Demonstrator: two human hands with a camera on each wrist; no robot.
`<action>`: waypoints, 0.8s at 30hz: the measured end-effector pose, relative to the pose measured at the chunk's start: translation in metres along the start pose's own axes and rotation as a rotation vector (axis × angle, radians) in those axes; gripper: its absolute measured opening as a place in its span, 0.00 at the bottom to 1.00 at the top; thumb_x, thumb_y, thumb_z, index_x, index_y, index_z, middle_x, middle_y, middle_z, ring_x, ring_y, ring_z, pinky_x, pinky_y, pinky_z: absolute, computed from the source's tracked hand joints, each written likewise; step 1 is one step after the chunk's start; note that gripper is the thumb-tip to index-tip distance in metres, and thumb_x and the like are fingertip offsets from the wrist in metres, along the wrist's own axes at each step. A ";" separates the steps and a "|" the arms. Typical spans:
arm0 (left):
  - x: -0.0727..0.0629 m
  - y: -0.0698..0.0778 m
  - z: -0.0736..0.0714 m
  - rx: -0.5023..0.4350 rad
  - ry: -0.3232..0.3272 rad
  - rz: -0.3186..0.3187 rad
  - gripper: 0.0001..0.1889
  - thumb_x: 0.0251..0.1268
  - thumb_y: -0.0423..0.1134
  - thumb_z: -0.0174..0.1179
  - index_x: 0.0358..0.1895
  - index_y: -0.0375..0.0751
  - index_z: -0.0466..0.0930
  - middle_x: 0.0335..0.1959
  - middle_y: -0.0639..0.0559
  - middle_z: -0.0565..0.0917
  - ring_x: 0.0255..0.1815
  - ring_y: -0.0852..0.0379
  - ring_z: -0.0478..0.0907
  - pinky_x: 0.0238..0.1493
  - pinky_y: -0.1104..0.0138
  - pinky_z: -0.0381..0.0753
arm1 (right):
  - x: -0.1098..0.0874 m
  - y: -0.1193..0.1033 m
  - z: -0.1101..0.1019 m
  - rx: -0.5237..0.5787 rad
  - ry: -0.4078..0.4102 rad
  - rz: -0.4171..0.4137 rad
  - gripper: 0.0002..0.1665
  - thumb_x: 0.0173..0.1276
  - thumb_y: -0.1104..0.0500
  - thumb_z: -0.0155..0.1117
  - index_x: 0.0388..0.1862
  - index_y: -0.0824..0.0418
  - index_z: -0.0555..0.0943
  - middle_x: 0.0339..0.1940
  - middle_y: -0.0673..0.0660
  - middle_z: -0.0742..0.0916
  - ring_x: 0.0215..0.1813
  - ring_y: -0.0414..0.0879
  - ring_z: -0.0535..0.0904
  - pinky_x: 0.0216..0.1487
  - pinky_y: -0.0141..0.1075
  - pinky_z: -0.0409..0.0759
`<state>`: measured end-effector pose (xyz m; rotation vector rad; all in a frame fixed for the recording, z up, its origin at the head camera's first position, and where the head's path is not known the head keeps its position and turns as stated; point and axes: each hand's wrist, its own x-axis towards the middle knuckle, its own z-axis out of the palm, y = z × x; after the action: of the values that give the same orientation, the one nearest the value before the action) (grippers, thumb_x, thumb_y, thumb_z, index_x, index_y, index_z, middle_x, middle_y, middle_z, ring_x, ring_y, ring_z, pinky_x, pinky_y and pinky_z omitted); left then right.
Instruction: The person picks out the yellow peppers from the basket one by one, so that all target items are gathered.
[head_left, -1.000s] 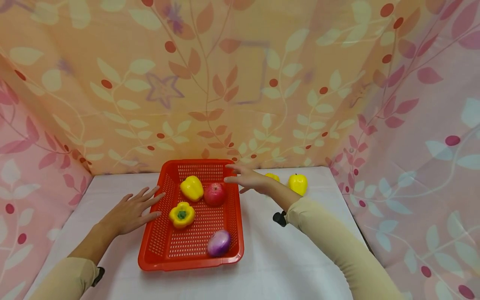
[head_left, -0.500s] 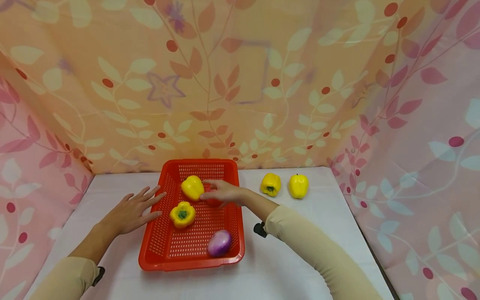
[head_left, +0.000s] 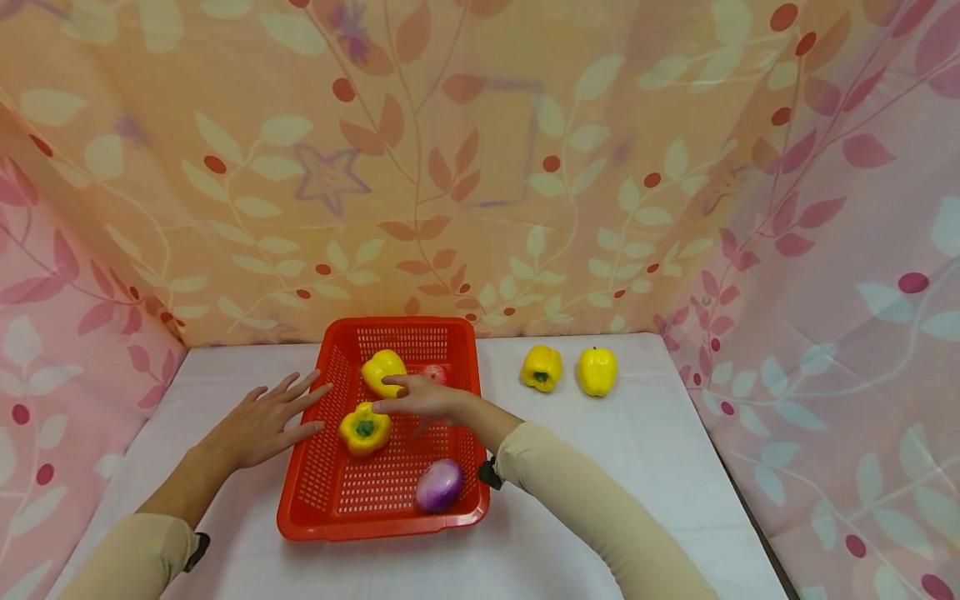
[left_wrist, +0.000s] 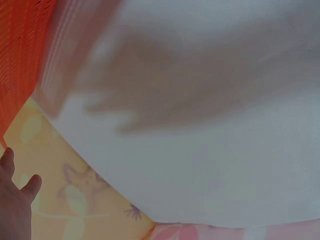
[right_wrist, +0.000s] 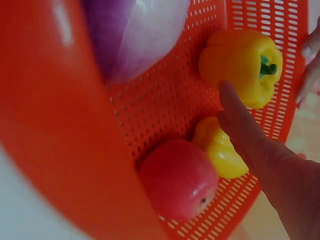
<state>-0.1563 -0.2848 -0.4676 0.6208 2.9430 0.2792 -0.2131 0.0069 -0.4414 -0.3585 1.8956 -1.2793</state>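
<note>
In the head view a red plastic basket (head_left: pixel 408 533) holds two yellow bell peppers, a pomegranate (head_left: pixel 435 374) and a purple onion (head_left: pixel 439 486). My right hand (head_left: pixel 429 398) reaches over the right rim with fingers extended, holding nothing. Its fingertips are close to the green-stemmed pepper (head_left: pixel 365 430) and overlap the farther pepper (head_left: pixel 383 372); the hand partly covers the pomegranate. The right wrist view shows the hand (right_wrist: pixel 262 155) beside the stemmed pepper (right_wrist: pixel 240 67), with the pomegranate (right_wrist: pixel 178 180) below. My left hand (head_left: pixel 266 421) lies spread at the basket's left rim.
Two more yellow bell peppers, one on its side (head_left: pixel 542 369) and one upright (head_left: pixel 597 372), sit on the white tabletop (head_left: pixel 585 467) right of the basket. Floral cloth (head_left: pixel 480 167) hangs behind the table and along both sides.
My right hand has come from above the basket's right rim to the pomegranate, then moved nearer me toward the stemmed pepper. The pomegranate stays in the basket; the left hand has not moved.
</note>
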 end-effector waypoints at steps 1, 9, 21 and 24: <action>0.000 0.000 0.000 -0.001 0.000 0.000 0.37 0.71 0.64 0.49 0.79 0.55 0.57 0.79 0.42 0.56 0.76 0.31 0.53 0.67 0.30 0.52 | 0.002 0.001 0.001 -0.007 0.002 0.000 0.46 0.70 0.46 0.66 0.80 0.57 0.58 0.75 0.64 0.68 0.69 0.64 0.71 0.51 0.58 0.82; 0.000 0.001 -0.002 -0.003 -0.013 -0.006 0.37 0.71 0.65 0.49 0.79 0.55 0.57 0.79 0.42 0.56 0.77 0.31 0.52 0.67 0.30 0.52 | 0.016 0.009 0.010 0.001 -0.012 0.029 0.46 0.71 0.44 0.64 0.80 0.57 0.57 0.76 0.64 0.66 0.68 0.62 0.73 0.49 0.57 0.83; 0.000 0.001 -0.001 -0.008 -0.013 -0.015 0.37 0.71 0.65 0.50 0.78 0.54 0.58 0.80 0.42 0.55 0.77 0.31 0.52 0.68 0.29 0.51 | 0.032 0.014 0.020 0.030 -0.019 0.071 0.45 0.70 0.44 0.65 0.79 0.57 0.59 0.68 0.58 0.74 0.59 0.57 0.79 0.45 0.57 0.85; 0.001 0.000 -0.001 -0.001 -0.016 -0.013 0.37 0.71 0.65 0.50 0.78 0.54 0.58 0.79 0.42 0.55 0.77 0.31 0.52 0.68 0.29 0.51 | 0.037 0.016 0.023 0.047 -0.010 0.084 0.44 0.70 0.45 0.66 0.79 0.56 0.60 0.64 0.57 0.77 0.56 0.57 0.80 0.44 0.57 0.85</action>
<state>-0.1574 -0.2842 -0.4670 0.6007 2.9308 0.2730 -0.2168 -0.0238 -0.4758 -0.2580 1.8498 -1.2619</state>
